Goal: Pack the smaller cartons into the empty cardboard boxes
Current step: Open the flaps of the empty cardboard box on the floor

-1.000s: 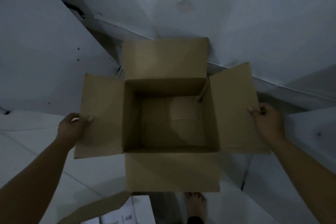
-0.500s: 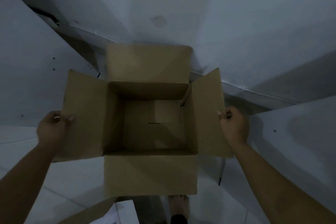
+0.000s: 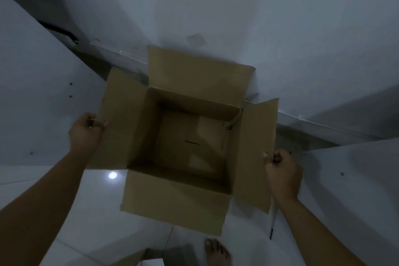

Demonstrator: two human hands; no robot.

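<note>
A brown cardboard box [image 3: 172,196] is held in front of me with all its flaps spread open, and its inside is bare. My left hand [image 3: 85,130] pinches the outer edge of the left flap [image 3: 121,119]. My right hand [image 3: 281,170] pinches the outer edge of the right flap [image 3: 257,149]. The box is turned slightly clockwise in the head view. No smaller cartons lie inside it.
White walls meet in a corner behind the box, and white panels lean at left and right. The floor is white tile with a bright light reflection [image 3: 112,175]. A bare foot [image 3: 217,251] shows below the box. Part of another carton [image 3: 138,258] sits at the bottom edge.
The box has swung to the right and rotated slightly clockwise while both hands kept their grip on the side flaps. The view shifted with it.
</note>
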